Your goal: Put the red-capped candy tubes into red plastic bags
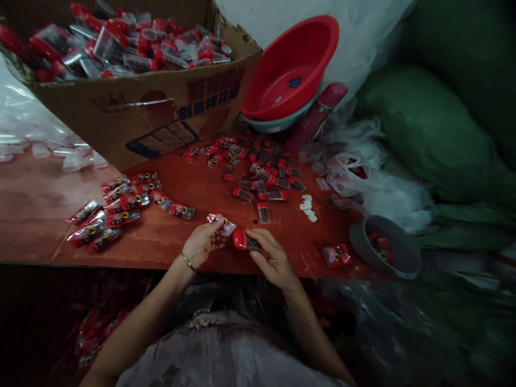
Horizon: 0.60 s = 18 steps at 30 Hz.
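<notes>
On the L end of the red-brown flat surface (pixel 32 215), glossy red printed film packs w/ black and yellow figures (pixel 124 217) are laid in a loose cluster. Glare is seen on the film; a slippery, light, crinkly feel is to be expected, so packs are best pinched at an edge.

To the R of these, just above the surface's near edge, a small clear film sleeve w/ red print (pixel 228 228) is held in the L hand (pixel 200 244), thumb and fingers closed in a pinch. Whether the sleeve is filled cannot be told. The film is prob. soft & easily creased; light pressure is advised.

Just beside it, a clear plastic tube w/ rounded red cap and dark contents (pixel 241 240) is held in the R hand (pixel 274 258), fingers and thumb closed around the clear body, cap pointed L. The tube is judged light, stiff & smooth; grip is best taken on the body, w/ the cap left free.

Farther R, a small red film pack (pixel 337 255) is placed near a round grey bowl (pixel 358 244).
</notes>
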Tool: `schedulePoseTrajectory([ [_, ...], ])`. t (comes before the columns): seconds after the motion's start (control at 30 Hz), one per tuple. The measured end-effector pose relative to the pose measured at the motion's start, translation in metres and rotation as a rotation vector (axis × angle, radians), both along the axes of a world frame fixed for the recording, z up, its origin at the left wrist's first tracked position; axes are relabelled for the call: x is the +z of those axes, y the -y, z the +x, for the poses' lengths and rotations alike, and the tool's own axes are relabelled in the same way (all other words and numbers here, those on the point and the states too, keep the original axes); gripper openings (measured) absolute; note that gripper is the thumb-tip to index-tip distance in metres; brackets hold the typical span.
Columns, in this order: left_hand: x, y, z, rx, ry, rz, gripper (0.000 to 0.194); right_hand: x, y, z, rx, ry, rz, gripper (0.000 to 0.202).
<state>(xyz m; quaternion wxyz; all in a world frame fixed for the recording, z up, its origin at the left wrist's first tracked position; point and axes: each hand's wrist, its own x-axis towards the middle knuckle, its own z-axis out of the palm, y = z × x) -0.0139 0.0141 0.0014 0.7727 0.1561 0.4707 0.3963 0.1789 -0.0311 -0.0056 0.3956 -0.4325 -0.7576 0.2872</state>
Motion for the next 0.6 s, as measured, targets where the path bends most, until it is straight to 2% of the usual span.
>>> schedulePoseTrajectory([
  [0.17, 0.000, 0.001, -0.002, -0.006, 0.008, 0.015, 0.033, 0.007, -0.005, 0.004, 0.033, 0.187, 0.104, 0.040],
  [0.47, -0.001, 0.001, 0.001, 0.008, -0.078, 0.082, 0.039, -0.004, -0.006, 0.001, -0.019, 0.167, 0.124, 0.041],
  [0.6, 0.000, 0.004, 0.007, 0.053, -0.045, 0.132, 0.040, -0.008, -0.005, -0.005, -0.061, 0.133, 0.130, 0.039],
])
